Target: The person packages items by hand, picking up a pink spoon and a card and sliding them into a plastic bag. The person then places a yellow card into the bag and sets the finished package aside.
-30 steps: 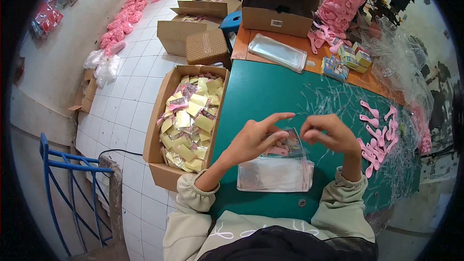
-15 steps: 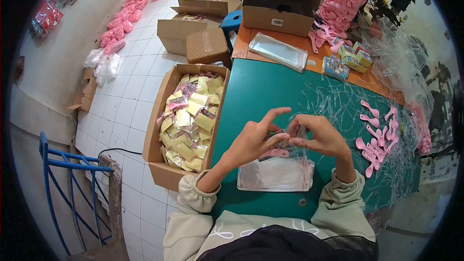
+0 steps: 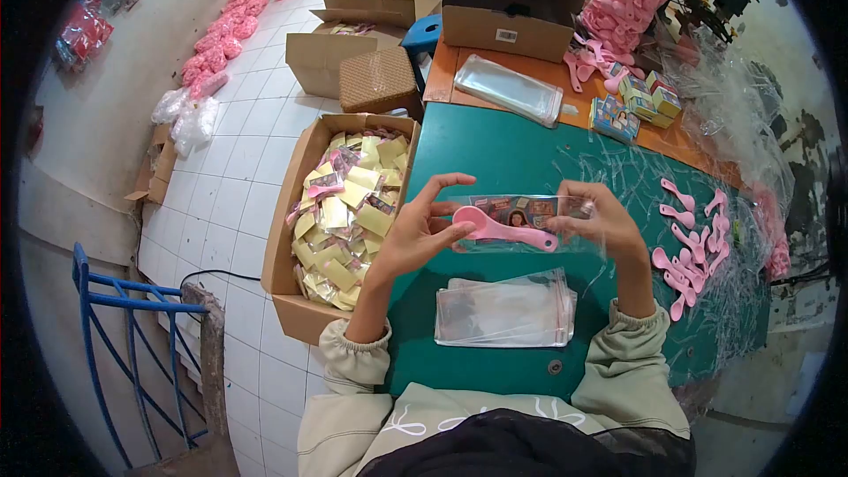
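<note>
Between my two hands a clear plastic bag [image 3: 579,252] is stretched level above the green table [image 3: 468,146]. A printed card [image 3: 519,209] and a pink spoon [image 3: 508,231] show in or against the bag. My left hand [image 3: 424,230] pinches the bag's left end at the spoon's bowl, its index finger raised. My right hand [image 3: 594,221] grips the right end, with the thumb near the spoon's handle. Below them lies a stack of clear bags [image 3: 503,311] on the table. Several loose pink spoons [image 3: 693,252] lie to the right.
Left of the table stands a carton [image 3: 296,305] full of packed bags. An open box [image 3: 512,13], more clear bags [image 3: 510,90], small boxes [image 3: 614,119] and a bag of pink spoons [image 3: 625,0] are at the back. Plastic strips [image 3: 746,300] litter the right side.
My hands have moved apart and the bag is now stretched flat, with card and spoon facing up. The stack of bags below is more fully visible.
</note>
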The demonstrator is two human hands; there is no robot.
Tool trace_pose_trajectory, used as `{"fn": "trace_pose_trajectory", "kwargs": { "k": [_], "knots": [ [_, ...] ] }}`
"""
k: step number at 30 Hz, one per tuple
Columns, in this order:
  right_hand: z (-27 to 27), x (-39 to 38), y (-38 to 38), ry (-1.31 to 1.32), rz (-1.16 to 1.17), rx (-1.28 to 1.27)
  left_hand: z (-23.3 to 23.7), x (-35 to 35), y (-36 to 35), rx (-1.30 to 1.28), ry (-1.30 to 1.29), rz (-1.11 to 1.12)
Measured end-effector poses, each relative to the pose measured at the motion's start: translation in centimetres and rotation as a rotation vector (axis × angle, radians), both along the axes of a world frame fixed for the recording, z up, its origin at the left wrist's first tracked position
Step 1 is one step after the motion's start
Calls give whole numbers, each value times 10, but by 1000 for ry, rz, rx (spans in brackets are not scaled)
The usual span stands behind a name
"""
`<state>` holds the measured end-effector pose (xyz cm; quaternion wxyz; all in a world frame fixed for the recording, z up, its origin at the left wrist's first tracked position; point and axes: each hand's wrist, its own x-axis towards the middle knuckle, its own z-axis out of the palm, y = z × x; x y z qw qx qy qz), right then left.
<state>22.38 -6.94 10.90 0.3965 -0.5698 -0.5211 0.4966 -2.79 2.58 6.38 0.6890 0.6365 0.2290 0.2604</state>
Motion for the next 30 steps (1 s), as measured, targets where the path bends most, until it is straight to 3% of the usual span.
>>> {"fn": "trace_pose_trajectory", "kwargs": {
  "k": [5, 12, 15, 17, 18, 21, 23, 30],
  "knots": [
    [6, -2, 1, -48, 15, -132, 4, 1, -2, -68, -10, -31],
    [-20, 4, 6, -23, -3, -24, -3, 0, -3, -206, -121, -143],
    [-17, -2, 6, -135, -92, 120, -17, 6, -1, 262, 122, 107],
    [-7, -16, 5, -353, -209, 223, -34, 15, -3, 110, 81, 183],
    [-9, -21, 7, -409, -155, 267, -40, 18, -4, 35, 61, 219],
    [-19, -28, 10, -590, 27, 386, -43, 20, -11, -480, 28, 15],
    [-31, -28, 5, -729, 176, 443, -48, 17, -10, -457, 104, -8],
    [-40, -32, 2, -748, 394, 230, -51, 12, -21, -310, 118, -20]
  ]
}}
